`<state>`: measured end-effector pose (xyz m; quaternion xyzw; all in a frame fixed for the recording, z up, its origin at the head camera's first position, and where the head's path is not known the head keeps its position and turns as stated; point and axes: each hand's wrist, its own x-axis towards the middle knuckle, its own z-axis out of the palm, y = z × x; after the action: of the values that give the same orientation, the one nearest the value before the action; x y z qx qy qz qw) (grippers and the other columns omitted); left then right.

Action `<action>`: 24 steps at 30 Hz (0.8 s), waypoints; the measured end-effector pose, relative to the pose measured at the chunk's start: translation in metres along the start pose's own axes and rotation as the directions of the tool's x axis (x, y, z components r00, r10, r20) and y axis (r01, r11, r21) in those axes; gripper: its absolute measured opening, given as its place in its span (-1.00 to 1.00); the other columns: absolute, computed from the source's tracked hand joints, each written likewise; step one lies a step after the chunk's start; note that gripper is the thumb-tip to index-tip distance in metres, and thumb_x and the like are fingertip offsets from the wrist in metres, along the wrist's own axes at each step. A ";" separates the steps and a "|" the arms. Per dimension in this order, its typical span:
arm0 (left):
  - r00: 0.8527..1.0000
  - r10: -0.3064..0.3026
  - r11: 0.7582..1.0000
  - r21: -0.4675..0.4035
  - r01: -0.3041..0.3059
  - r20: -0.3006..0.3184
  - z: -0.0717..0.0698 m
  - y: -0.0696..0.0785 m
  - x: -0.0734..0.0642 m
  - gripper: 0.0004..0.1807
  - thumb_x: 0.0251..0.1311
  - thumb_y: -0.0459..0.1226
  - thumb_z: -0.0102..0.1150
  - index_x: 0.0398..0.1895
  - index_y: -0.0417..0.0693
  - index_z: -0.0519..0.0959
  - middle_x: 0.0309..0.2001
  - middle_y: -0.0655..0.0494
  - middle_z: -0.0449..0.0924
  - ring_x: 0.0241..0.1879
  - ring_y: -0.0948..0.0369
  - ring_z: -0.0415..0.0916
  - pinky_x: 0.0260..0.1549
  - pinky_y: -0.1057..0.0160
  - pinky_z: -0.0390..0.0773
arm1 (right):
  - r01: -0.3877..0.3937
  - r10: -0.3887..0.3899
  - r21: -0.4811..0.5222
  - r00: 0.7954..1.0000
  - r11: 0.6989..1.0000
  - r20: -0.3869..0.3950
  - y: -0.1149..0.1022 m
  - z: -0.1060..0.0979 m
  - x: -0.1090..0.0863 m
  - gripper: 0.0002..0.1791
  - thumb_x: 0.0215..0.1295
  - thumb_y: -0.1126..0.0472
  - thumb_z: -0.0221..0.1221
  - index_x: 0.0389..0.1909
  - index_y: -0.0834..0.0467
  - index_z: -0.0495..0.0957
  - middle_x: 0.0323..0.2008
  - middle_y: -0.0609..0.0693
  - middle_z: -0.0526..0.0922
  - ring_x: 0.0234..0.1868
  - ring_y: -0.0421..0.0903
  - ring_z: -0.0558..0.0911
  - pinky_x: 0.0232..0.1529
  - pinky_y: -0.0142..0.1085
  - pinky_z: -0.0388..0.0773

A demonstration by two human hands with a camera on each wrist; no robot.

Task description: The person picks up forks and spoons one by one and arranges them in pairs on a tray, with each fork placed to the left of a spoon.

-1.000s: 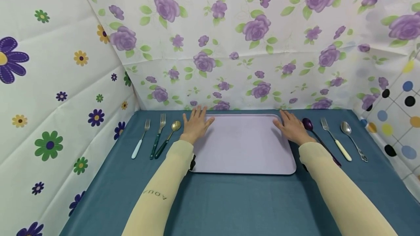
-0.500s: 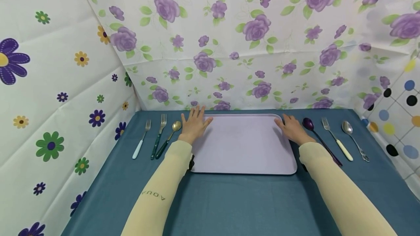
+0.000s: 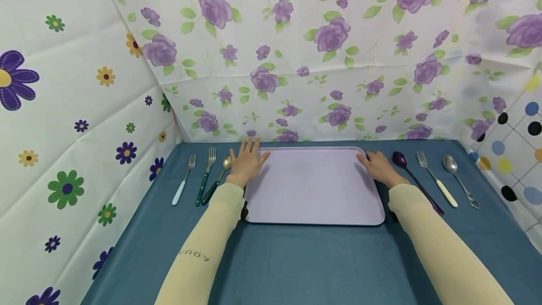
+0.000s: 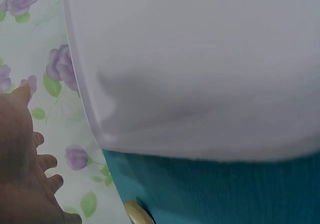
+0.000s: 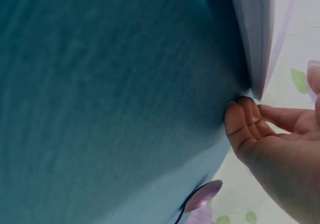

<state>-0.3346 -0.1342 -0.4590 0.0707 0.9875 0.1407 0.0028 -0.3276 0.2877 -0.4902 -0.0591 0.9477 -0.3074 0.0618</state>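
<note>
A pale lilac rectangular tray (image 3: 315, 187) lies on the blue tablecloth between both hands. My left hand (image 3: 245, 163) is over its far left corner with fingers spread, holding nothing. It overlaps the bowl of a gold spoon (image 3: 227, 163) with a dark green handle. By the tray's far right corner is my right hand (image 3: 381, 169), its thumb pointing in over the rim. In the right wrist view, the bent fingers (image 5: 237, 126) come right up to the tray corner (image 5: 259, 86). A purple spoon (image 3: 399, 158) lies just right of that hand.
Left of the tray lie a light-blue-handled fork (image 3: 179, 191) and a green-handled fork (image 3: 202, 188). On the right are a cream-handled fork (image 3: 445, 193) and a silver spoon (image 3: 450, 164). Flowered cloth walls (image 3: 296, 84) stand at the back and the left.
My left hand has drifted left, off the tray toward the gold spoon. The right hand has edged right, its fingers more bent. The tray and cutlery stay in place.
</note>
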 end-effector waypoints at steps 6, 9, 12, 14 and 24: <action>1.000 -0.011 1.000 -0.028 0.011 0.001 -0.008 -0.004 -0.004 -0.17 0.60 0.24 -0.33 0.73 0.04 -0.11 0.69 -0.12 -0.19 0.65 -0.13 -0.24 0.45 -0.44 -0.26 | 0.014 -0.014 0.007 1.000 1.000 0.005 0.002 -0.001 -0.002 -0.24 0.71 -0.03 -0.17 0.41 0.67 0.17 0.35 0.68 0.24 0.40 0.56 0.25 0.39 0.33 0.21; 1.000 -0.024 1.000 -0.019 0.025 0.010 -0.008 -0.008 -0.002 -0.16 0.60 0.24 -0.34 0.73 0.05 -0.14 0.69 -0.11 -0.21 0.65 -0.13 -0.26 0.45 -0.45 -0.28 | 0.015 -0.015 0.008 1.000 1.000 0.013 0.001 -0.002 -0.002 -0.31 0.68 0.07 -0.10 0.41 0.66 0.18 0.33 0.64 0.30 0.35 0.51 0.37 0.33 0.29 0.33; 0.999 -0.029 1.000 -0.008 0.029 0.021 -0.007 -0.011 0.000 -0.16 0.59 0.26 -0.36 0.73 0.08 -0.17 0.69 -0.09 -0.23 0.65 -0.12 -0.27 0.45 -0.45 -0.25 | 0.016 -0.016 0.010 1.000 1.000 0.015 0.001 -0.002 -0.001 -0.37 0.62 0.18 -0.06 0.42 0.65 0.20 0.27 0.59 0.41 0.20 0.40 0.50 0.23 0.20 0.45; 0.999 -0.024 1.000 -0.006 0.024 0.026 -0.006 -0.013 0.001 -0.15 0.58 0.28 -0.37 0.73 0.10 -0.19 0.69 -0.08 -0.23 0.65 -0.13 -0.27 0.44 -0.46 -0.23 | 0.013 -0.013 0.010 1.000 1.000 0.015 0.001 -0.003 -0.001 -0.39 0.56 0.26 -0.06 0.42 0.65 0.19 0.18 0.55 0.48 0.07 0.31 0.52 0.13 0.13 0.48; 1.000 -0.007 0.996 -0.093 0.009 0.017 -0.005 -0.023 -0.005 -0.15 0.58 0.27 -0.33 0.73 0.08 -0.13 0.69 -0.12 -0.18 0.65 -0.14 -0.27 0.44 -0.47 -0.26 | -0.019 0.017 0.037 0.999 0.999 0.048 0.001 -0.008 -0.005 -0.35 0.41 0.38 -0.09 0.46 0.61 0.16 -0.19 0.32 0.52 -0.24 0.11 0.53 -0.25 -0.15 0.49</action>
<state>-0.3335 -0.1585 -0.4608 0.0677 0.9801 0.1862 0.0148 -0.3243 0.2939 -0.4841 -0.0564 0.9405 -0.3232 0.0881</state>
